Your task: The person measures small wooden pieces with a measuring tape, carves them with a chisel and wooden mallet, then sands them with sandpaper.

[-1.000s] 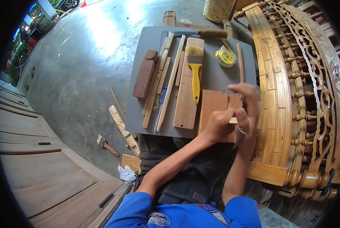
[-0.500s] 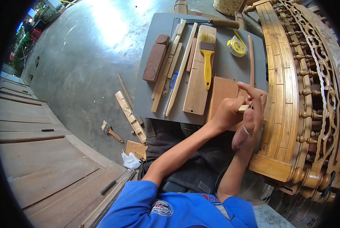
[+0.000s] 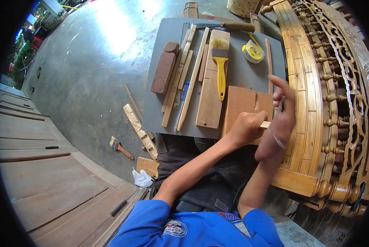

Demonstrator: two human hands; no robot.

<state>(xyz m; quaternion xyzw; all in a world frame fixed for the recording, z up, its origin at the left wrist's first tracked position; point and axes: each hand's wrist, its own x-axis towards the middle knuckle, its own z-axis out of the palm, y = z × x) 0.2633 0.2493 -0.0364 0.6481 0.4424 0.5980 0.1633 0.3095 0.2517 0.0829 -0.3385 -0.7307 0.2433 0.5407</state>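
Note:
My left hand point(image 3: 247, 126) is closed around a short pale wood stick point(image 3: 265, 124), whose end sticks out to the right. Just beside it, my right hand point(image 3: 284, 117) is raised with curled fingers. A small dark, thin thing point(image 3: 281, 103) shows between those fingers, too little of it to name. Under and behind the left hand lies a reddish-brown wood block point(image 3: 243, 102) with a notch. A wood board point(image 3: 209, 99) bears a yellow-handled paintbrush point(image 3: 220, 72) to the left.
On the grey board point(image 3: 151, 115) lie wood strips point(image 3: 192, 82), a brown sharpening block point(image 3: 164, 72), a blue pen point(image 3: 185, 91), a tape measure point(image 3: 253, 52) and a wood-handled tool point(image 3: 238, 26). A carved wooden bench point(image 3: 304, 103) stands close on the right; wood panels point(image 3: 48, 177) lie left.
My right hand has drawn away from the left hand, a little to the right, and its fingers are turned differently. My left hand keeps hold of the stick. The view has shifted slightly.

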